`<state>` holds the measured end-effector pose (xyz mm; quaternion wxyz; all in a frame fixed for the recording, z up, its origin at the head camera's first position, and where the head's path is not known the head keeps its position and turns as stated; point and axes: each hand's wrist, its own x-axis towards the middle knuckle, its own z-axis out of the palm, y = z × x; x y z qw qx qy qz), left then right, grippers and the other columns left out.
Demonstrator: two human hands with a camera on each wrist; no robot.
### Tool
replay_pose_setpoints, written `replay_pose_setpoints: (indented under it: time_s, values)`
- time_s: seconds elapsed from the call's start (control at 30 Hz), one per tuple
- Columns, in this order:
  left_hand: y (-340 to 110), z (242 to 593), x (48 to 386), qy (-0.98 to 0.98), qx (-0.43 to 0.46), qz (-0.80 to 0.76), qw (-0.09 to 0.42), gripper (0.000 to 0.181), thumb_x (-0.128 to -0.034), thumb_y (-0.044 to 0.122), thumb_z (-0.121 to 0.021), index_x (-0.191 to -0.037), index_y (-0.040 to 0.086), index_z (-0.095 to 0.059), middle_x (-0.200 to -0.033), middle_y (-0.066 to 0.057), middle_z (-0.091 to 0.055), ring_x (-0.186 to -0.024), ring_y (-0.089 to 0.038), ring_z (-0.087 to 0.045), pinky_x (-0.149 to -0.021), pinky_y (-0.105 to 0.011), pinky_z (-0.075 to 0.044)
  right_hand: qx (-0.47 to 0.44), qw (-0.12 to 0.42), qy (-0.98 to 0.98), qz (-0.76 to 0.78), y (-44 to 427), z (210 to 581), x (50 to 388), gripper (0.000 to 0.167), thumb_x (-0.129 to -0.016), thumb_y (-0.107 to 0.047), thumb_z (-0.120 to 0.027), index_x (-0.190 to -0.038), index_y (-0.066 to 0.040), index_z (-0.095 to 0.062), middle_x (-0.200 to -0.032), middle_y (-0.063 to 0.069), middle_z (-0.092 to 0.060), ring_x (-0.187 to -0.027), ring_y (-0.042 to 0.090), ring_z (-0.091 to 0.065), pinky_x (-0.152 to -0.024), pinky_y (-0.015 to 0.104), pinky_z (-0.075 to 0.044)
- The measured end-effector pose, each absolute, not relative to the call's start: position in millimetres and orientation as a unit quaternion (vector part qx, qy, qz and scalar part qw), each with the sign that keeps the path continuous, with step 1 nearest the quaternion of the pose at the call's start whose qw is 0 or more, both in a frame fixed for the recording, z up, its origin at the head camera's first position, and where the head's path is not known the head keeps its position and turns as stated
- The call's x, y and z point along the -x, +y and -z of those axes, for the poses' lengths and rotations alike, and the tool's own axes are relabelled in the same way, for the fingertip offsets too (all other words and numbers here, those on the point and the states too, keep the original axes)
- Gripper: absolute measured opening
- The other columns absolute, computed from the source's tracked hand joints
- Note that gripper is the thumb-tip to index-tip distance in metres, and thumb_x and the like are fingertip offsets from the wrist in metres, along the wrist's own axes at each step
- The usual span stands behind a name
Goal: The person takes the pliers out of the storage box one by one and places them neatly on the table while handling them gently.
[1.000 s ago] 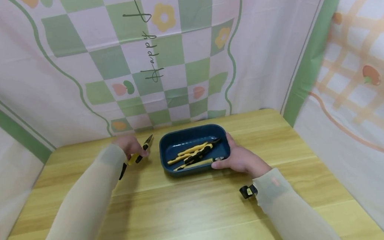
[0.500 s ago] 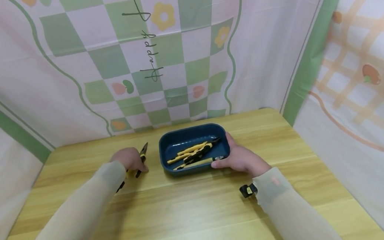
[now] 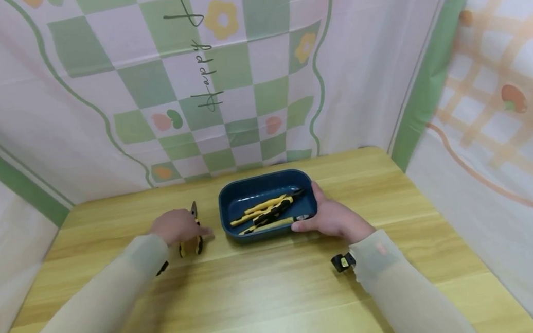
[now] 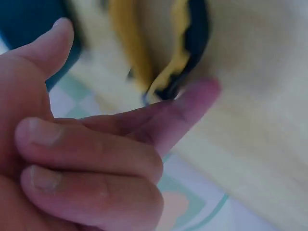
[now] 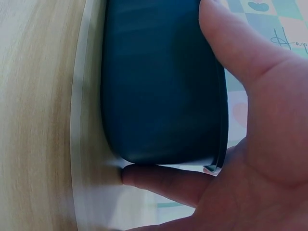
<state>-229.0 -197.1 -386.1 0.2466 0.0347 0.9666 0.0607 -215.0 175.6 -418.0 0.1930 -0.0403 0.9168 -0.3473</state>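
Pliers with yellow-and-black handles lie on the table, their handles spread toward the front and their dark tip pointing to the back. Over their middle is my left hand, hiding much of them. In the left wrist view the thumb stands apart, the two lower fingers are bent, and an extended finger touches or nearly touches the pliers' handles. My right hand grips the right end of a dark blue box, thumb at the front rim and fingers round the far side. Several yellow-and-black tools lie inside.
The wooden table ends at the back against a hanging patterned cloth. More cloth hangs at both sides. A small black device sits at the right wrist. Bare wood shows in front of the box.
The pliers have moved left and toward me and turned more upright in view. My left hand has loosened from them, a digit now pointing right. The right hand stays on the box.
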Motion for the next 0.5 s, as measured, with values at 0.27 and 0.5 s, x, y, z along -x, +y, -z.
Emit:
replay_pose_setpoints:
  time_s: [0.27,0.5]
  values:
    - [-212,385,229,0.958,-0.115,-0.077,0.251,0.09,-0.083,0.04,-0.082,-0.152,0.002,-0.038,-0.143,-0.02,-0.051,-0.129,-0.043,-0.045,-0.103,-0.059,-0.036,0.045,0.193,0.919,0.342,173,417,214,0.134,-0.077,-0.06,-0.079,-0.155,-0.02,0.022,-0.158,0.027,-0.02,-0.135,0.045,-0.037,-0.107,0.057,-0.032]
    - [-210,396,221,0.965,-0.133,-0.06,0.218,0.094,-0.0786,0.045,-0.084,-0.15,0.0,-0.041,-0.109,-0.007,-0.068,-0.1,-0.03,-0.063,-0.091,-0.055,-0.047,0.035,0.19,0.92,0.34,175,420,214,0.135,-0.075,-0.064,-0.078,-0.155,-0.023,0.023,-0.155,0.028,-0.028,-0.13,0.042,-0.044,-0.104,0.055,-0.036]
